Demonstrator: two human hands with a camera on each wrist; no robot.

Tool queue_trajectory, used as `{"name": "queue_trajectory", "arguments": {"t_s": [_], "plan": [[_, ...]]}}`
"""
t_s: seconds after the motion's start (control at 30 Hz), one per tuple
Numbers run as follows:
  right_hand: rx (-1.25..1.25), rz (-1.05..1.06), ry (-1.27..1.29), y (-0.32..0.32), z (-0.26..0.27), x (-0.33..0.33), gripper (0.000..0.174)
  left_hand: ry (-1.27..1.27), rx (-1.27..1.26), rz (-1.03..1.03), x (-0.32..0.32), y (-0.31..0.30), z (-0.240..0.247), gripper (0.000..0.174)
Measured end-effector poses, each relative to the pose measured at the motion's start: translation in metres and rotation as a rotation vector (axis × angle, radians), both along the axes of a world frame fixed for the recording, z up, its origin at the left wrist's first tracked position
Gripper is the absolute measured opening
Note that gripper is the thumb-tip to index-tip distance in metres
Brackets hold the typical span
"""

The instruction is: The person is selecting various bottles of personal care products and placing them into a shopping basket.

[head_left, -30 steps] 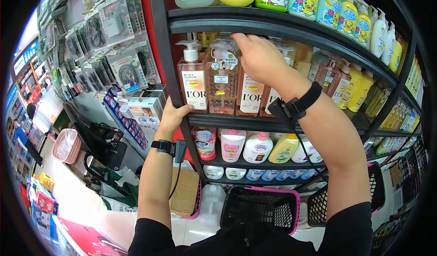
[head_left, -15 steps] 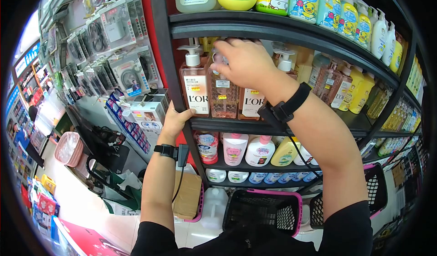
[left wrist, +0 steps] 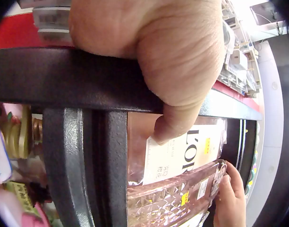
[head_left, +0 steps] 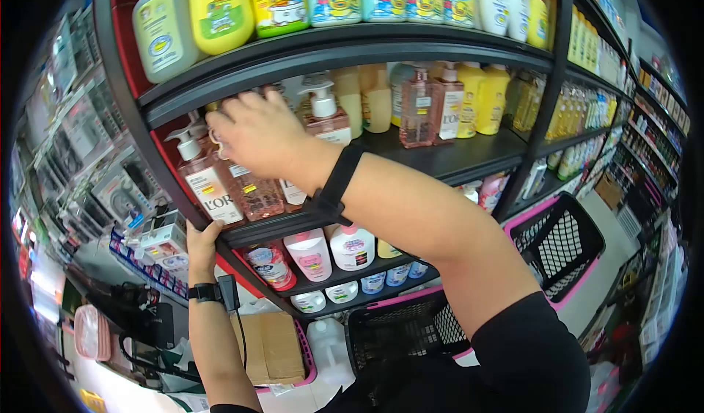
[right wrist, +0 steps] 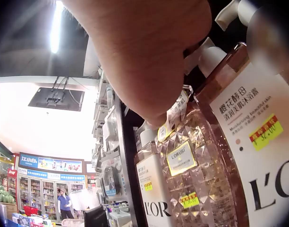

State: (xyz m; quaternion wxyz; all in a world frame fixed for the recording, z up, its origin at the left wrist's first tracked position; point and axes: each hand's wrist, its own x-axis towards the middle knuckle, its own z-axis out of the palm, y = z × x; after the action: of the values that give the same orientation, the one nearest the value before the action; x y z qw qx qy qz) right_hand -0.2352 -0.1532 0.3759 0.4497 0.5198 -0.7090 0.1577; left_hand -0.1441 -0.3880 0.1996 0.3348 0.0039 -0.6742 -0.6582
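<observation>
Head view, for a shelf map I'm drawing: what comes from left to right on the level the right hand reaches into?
Pink bottle with white pump and label, clear pink faceted bottle, another white-pumped pink bottle, two pale cream bottles, a similar faceted bottle, pink bottle with white label, two yellow bottles.

Head view was bright, with fisheye bend and black corners; shelves bowed to the right of the right hand's grip. Hanging packets left of both grips were smeared. Left wrist: shelf post beneath the left hand looked dark, with streaky shine on the shelf edge below. Right wrist: tube light up-left of the grip blew out (harsh glare), textured bottle below it glinted, upper-right corner blurred.
</observation>
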Motion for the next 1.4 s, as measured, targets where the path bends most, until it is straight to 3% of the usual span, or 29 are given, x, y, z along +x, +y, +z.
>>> {"name": "queue_trajectory", "arguments": {"t_s": [0.13,0.27,0.37,0.43,0.47,0.5,0.53,0.63,0.7,0.8,0.9,0.97,1.03,1.1,1.13,1.23,1.27,1.33,1.37,1.4], "plan": [[-0.199,0.113,0.155,0.029,-0.039,0.029,0.046,0.026,0.03,-0.028,0.002,-0.001,-0.001,0.056],[-0.175,0.175,-0.196,0.108,-0.132,0.075,0.047,0.031,0.029,0.006,-0.002,-0.005,-0.008,0.052],[-0.015,-0.056,-0.635,0.186,-0.239,0.098,0.045,0.019,0.041,0.02,-0.012,-0.031,-0.026,0.059],[-0.033,-0.166,-0.799,0.252,-0.312,0.119,0.051,-0.025,0.117,0.024,-0.011,-0.035,-0.027,0.064],[-0.025,-0.229,-0.986,0.289,-0.333,0.136,0.051,-0.055,0.162,0.091,-0.007,-0.023,-0.02,0.069],[0.039,-0.361,-1.082,0.323,-0.347,0.152,0.05,-0.063,0.12,0.039,-0.015,-0.05,-0.034,0.07],[0.024,-0.456,-1.041,0.357,-0.364,0.168,0.049,-0.06,0.118,0.072,-0.014,-0.048,-0.033,0.069],[-0.206,-0.777,-1.205,0.428,-0.369,0.208,0.044,-0.095,0.211,0.12,-0.011,-0.042,-0.03,0.07],[-0.271,-0.85,-1.067,0.466,-0.371,0.219,0.039,-0.107,0.195,0.168,-0.007,-0.032,-0.03,0.075],[-0.395,-0.868,-0.87,0.505,-0.356,0.22,0.029,-0.168,-0.26,0.382,0.004,-0.046,-0.063,0.086],[-0.487,-0.901,-0.742,0.545,-0.338,0.21,0.02,-0.163,-0.226,0.516,0.029,0.05,-0.052,0.075],[-0.533,-0.929,-0.711,0.578,-0.336,0.205,0.016,-0.091,-0.128,0.476,0.045,0.057,-0.09,0.068],[-0.509,-0.976,-0.661,0.613,-0.339,0.203,0.016,-0.208,-0.003,0.574,0.062,0.076,-0.141,0.057],[-0.501,-0.984,-0.655,0.646,-0.348,0.2,0.015,-0.383,0.029,0.472,0.086,0.088,-0.23,0.047],[-0.496,-0.986,-0.665,0.661,-0.353,0.201,0.014,-0.383,0.068,0.438,0.096,0.113,-0.279,0.033],[-0.5,-0.958,-0.705,0.698,-0.371,0.201,0.014,-0.952,0.045,-0.117,0.141,0.239,-0.359,0.012],[-0.503,-0.943,-0.722,0.707,-0.376,0.201,0.015,-1.121,-0.11,-0.502,0.151,0.256,-0.396,0.014],[-0.472,-0.873,-0.721,0.715,-0.379,0.2,0.015,-1.629,-0.279,-0.677,0.178,0.33,-0.402,0.028],[-0.455,-0.838,-0.722,0.716,-0.38,0.199,0.016,-1.826,0.091,-1.071,0.194,0.293,-0.493,0.038],[-0.435,-0.824,-0.717,0.719,-0.38,0.198,0.017,-1.82,-0.439,-0.787,0.203,0.366,-0.418,0.041]]}}
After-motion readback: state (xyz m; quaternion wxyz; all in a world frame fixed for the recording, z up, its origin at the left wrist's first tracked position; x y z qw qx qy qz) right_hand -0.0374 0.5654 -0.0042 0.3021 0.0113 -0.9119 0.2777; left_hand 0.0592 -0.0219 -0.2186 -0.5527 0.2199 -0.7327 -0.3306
